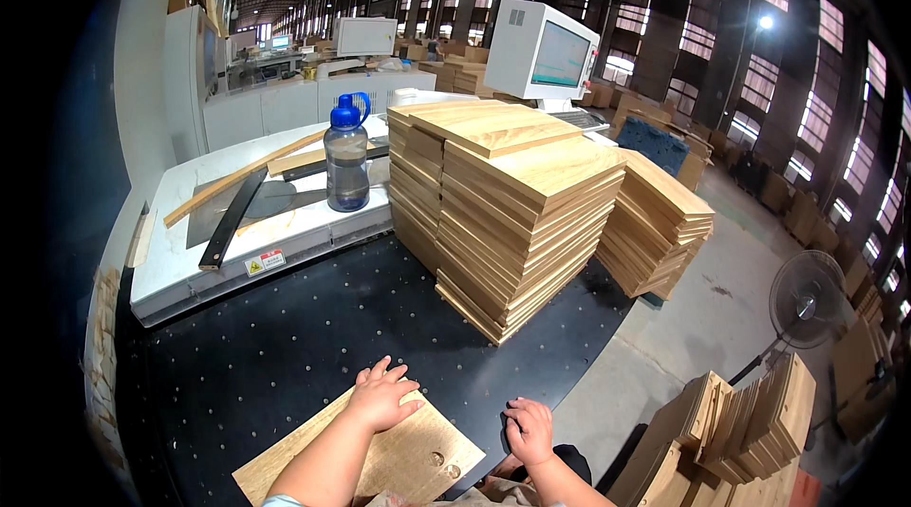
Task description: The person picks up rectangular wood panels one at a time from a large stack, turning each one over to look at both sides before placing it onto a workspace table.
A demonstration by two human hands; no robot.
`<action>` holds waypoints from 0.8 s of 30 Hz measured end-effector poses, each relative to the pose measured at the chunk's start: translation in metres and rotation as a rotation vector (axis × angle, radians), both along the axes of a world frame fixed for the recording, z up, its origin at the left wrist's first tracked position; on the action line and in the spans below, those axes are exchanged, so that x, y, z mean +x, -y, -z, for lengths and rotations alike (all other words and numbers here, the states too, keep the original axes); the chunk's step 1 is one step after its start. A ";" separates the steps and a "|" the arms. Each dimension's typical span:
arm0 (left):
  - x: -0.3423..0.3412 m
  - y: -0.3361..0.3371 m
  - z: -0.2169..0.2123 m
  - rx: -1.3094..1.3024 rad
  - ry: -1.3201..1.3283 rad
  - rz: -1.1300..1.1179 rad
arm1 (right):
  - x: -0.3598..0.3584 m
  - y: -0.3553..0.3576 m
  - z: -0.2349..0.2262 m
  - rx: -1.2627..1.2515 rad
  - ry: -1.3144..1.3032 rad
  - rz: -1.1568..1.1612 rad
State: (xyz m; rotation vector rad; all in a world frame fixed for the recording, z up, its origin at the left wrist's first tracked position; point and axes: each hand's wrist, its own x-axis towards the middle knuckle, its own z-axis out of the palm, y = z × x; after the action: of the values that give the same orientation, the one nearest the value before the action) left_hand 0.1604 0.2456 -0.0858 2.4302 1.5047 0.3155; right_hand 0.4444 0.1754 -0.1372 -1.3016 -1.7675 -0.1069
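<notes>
A flat wooden board point(403, 455) with two round recesses near its right end lies on the black table point(313, 322) close to my body. My left hand point(381, 397) rests on the board's far edge, its fingers spread and the palm down. To the right of the board, my right hand point(529, 429) hovers near the table's edge with its fingers curled in, and nothing shows in them. Farther out stands a tall stack of wooden boards point(493, 232), with a second stack point(657, 222) to its right.
Behind the table, a white machine top point(180, 270) carries a blue-capped water bottle point(347, 160), a black straightedge point(234, 220) and wooden strips. A monitor point(546, 51) stands behind the stacks. At right are a floor fan point(805, 303) and more stacked boards point(759, 422).
</notes>
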 end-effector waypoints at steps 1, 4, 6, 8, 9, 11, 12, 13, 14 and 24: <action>0.000 0.000 0.000 0.001 0.000 0.002 | 0.000 0.000 0.000 0.000 0.004 0.002; 0.000 -0.001 0.002 0.018 0.000 0.003 | 0.001 -0.001 0.002 -0.008 0.000 0.001; 0.000 -0.001 0.003 0.014 -0.002 0.002 | 0.001 -0.001 0.002 -0.017 -0.004 0.001; 0.000 -0.001 0.002 0.011 -0.004 0.002 | 0.001 -0.001 0.002 -0.021 -0.006 0.003; 0.000 -0.001 0.002 0.010 -0.006 0.002 | 0.001 -0.001 0.002 -0.021 -0.004 0.005; 0.000 -0.001 0.001 0.008 -0.010 0.003 | 0.001 -0.001 0.003 -0.020 -0.004 0.008; 0.000 -0.001 0.001 0.008 -0.012 0.004 | 0.001 -0.001 0.004 -0.020 -0.004 0.008; 0.000 -0.001 0.000 0.007 -0.014 0.004 | 0.001 -0.001 0.005 -0.019 -0.005 0.009; 0.000 -0.001 0.000 0.006 -0.013 0.005 | 0.001 -0.001 0.004 -0.020 -0.004 0.008; 0.000 0.000 -0.002 -0.010 -0.022 0.008 | 0.001 -0.001 0.003 -0.025 0.000 0.001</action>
State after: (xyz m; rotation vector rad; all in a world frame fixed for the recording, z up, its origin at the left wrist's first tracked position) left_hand 0.1599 0.2459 -0.0841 2.4387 1.5017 0.2796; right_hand 0.4450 0.1765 -0.1397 -1.3209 -1.7730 -0.0852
